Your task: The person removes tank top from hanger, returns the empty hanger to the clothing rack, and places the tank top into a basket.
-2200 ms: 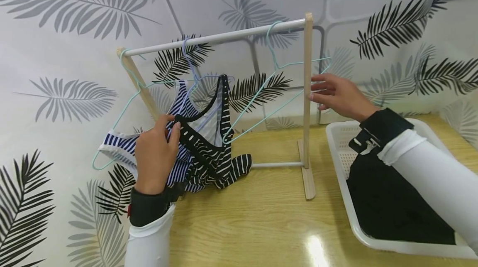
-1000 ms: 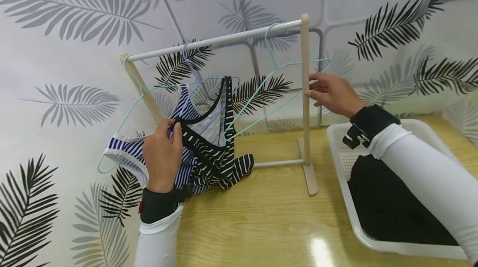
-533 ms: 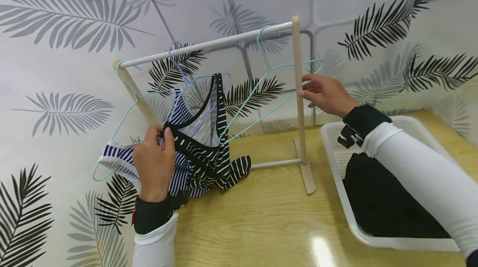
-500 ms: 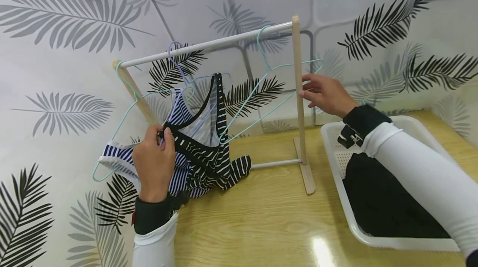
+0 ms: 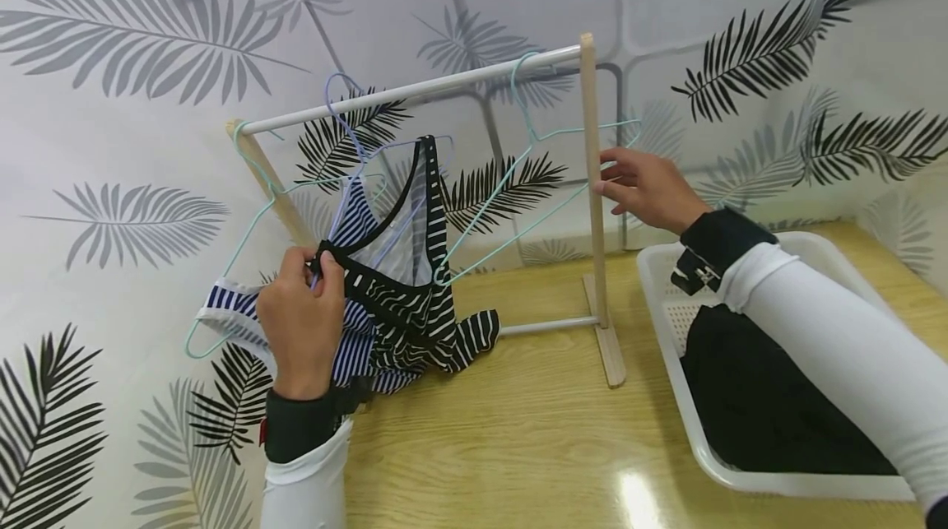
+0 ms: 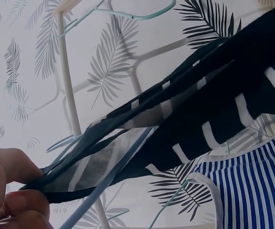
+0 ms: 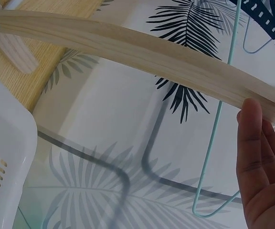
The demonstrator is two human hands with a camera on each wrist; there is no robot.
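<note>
My left hand [image 5: 302, 319] pinches a shoulder strap of a black-and-white striped tank top [image 5: 437, 225] together with the end of a purple hanger [image 5: 344, 130]. The other strap lies over the hanger's far arm, and the garment's lower part hangs bunched. In the left wrist view, the black strap [image 6: 175, 129] stretches away from the thumb and fingers. The hanger's hook stands at the rack's bar [image 5: 422, 89]. My right hand [image 5: 652, 187] holds the rack's right wooden post [image 5: 595, 241] between thumb and fingertips; in the right wrist view the fingertips are at the post [image 7: 142, 59].
A blue-and-white striped top [image 5: 233, 299] hangs on a green hanger [image 5: 255, 220] at the left. Another green hanger [image 5: 533, 134] hangs bare near the right post. A white basket [image 5: 689, 422] with black clothing [image 5: 770, 397] stands on the wooden table [image 5: 518, 447] at the right.
The purple hanger's hook has moved left along the bar and up slightly, and my left hand has shifted left with the strap. The right hand stays at the post.
</note>
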